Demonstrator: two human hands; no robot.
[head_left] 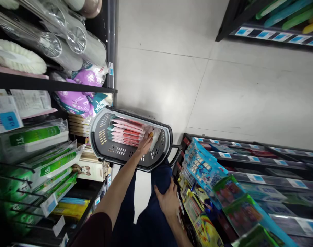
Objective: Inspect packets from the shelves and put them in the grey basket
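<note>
My left hand (145,144) reaches down into a grey shopping basket (169,132) on the floor. Its fingers are bent together at the edge of a clear plastic packet (156,140), where a small orange-brown patch shows; the details there are blurred. Beside that hand, several pink-and-red flat packets (125,132) stand in a row inside the basket, with greenish edges at their left end. My right hand (167,198) rests on my knee in dark blue trousers, thumb and fingers apart, holding nothing.
Shelves with plastic-wrapped brushes (66,41), purple bags (76,101) and green packs (50,164) line the left. Close on the right is a rack (254,159) with hanging blue snack packs (201,164). Another shelf corner (223,27) juts in at upper right, above pale tiled floor (166,61).
</note>
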